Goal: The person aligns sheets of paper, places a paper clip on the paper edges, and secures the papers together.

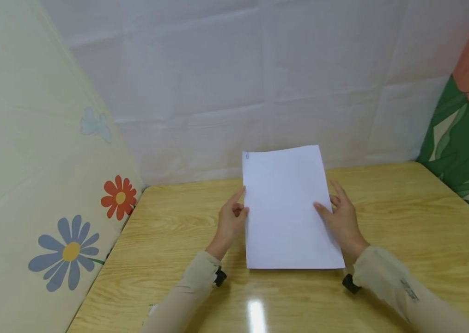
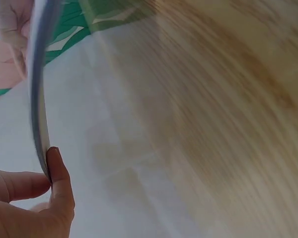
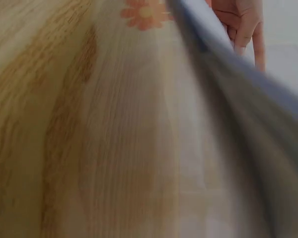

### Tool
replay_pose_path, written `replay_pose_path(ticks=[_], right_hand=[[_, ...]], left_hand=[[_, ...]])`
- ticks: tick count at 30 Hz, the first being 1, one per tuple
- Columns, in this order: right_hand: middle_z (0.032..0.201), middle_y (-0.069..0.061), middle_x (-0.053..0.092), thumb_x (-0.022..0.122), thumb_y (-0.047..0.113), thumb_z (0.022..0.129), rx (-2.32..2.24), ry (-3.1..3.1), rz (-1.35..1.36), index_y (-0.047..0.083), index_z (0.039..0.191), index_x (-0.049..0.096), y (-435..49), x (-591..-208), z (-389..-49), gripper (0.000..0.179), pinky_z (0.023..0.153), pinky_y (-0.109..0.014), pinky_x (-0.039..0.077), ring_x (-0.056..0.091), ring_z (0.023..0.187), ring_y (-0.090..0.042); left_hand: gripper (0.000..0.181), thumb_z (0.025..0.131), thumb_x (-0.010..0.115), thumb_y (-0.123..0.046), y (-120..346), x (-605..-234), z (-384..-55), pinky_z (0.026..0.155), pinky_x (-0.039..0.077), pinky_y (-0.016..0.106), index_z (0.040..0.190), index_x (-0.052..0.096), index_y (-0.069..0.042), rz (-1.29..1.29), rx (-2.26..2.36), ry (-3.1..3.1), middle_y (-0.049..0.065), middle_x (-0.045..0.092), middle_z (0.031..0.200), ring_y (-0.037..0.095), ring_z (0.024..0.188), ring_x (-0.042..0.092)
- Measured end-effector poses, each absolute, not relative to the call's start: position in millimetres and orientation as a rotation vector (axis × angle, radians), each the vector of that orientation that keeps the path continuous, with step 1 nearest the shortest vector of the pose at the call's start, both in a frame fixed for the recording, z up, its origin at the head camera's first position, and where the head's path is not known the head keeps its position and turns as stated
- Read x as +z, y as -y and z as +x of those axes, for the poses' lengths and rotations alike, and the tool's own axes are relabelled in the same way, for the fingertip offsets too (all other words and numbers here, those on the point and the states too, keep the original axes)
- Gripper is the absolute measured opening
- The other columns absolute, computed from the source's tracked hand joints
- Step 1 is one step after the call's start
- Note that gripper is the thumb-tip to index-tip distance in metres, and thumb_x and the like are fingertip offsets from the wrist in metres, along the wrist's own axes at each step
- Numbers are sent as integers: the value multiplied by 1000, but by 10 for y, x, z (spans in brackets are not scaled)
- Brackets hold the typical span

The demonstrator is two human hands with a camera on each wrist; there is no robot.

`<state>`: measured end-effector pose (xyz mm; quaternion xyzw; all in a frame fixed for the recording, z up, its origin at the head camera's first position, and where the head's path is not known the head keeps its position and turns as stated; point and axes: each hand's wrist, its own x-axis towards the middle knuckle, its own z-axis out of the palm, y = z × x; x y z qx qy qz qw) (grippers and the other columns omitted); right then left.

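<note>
White paper (image 1: 286, 208), seemingly a thin stack, is held up over the table, tilted, with its face towards the head camera. A small paper clip (image 1: 247, 156) sits at its top left corner. My left hand (image 1: 232, 222) pinches the left edge between thumb and finger; the left wrist view shows the paper edge-on (image 2: 38, 99) between those fingertips. On the opposite side my right hand (image 1: 342, 219) grips the right edge, thumb over the front and the other fingers partly hidden behind. In the right wrist view the paper's edge (image 3: 253, 82) runs blurred across the right side.
The wood-grain table (image 1: 184, 222) reaches back to a white cloth wall (image 1: 201, 92). A flower-printed panel (image 1: 22, 162) stands along the left, and a green and pink printed cloth (image 1: 467, 134) hangs at the right. A small white item (image 1: 152, 309) lies by the left sleeve.
</note>
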<state>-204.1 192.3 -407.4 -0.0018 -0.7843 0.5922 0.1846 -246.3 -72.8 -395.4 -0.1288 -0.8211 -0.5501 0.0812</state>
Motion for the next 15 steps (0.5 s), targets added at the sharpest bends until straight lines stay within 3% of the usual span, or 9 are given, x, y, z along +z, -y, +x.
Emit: replay_pose_path(ticks=[3,6,7,10,12,14,15], right_hand=[[140,-27,45,64,0,90,1602,2203,47,5,150,31,-1918,-4083,-2066,69,79,-7,44,51,119,-35],[144,-19,44,65,2,90,1516,2208,78,0,138,48,-1906,-4087,-2074,51,79,-3,39,42,128,-34],[140,-19,49,65,3,90,1491,2214,78,0,135,52,-1900,-4084,-2074,47,71,-3,39,44,126,-32],[138,-19,51,65,5,91,1481,2238,91,0,133,54,-1894,-4068,-2067,44,68,-3,40,45,124,-30],[138,-20,50,64,4,91,1490,2249,116,-2,133,54,-1897,-4056,-2067,43,63,-6,43,53,114,-30],[139,-22,49,64,4,92,1477,2280,144,-2,133,53,-1903,-4044,-2067,44,72,-6,44,56,109,-31],[139,-22,49,63,4,92,1466,2298,153,-2,133,53,-1906,-4038,-2068,43,68,-7,44,58,103,-30]], left_hand=[[42,89,59,7,737,-3977,-2473,57,41,18,129,62,-8,-441,-1585,2432,10,59,76,11,65,47],[31,89,59,7,740,-3970,-2464,57,41,18,117,68,-3,-476,-1528,2429,13,65,84,11,67,48],[29,90,59,6,740,-3968,-2462,57,42,19,115,69,-2,-481,-1511,2434,14,66,87,12,68,49],[27,90,59,5,740,-3960,-2457,58,46,19,115,69,-2,-480,-1475,2456,15,69,98,13,72,53],[28,90,59,6,743,-3963,-2453,58,47,19,116,68,-1,-488,-1440,2474,16,69,100,13,72,54],[27,90,59,6,752,-3975,-2452,56,46,19,115,68,0,-520,-1389,2478,16,69,98,13,70,54],[27,90,59,7,755,-3977,-2450,55,46,19,115,68,1,-542,-1353,2478,17,69,96,13,70,54]])
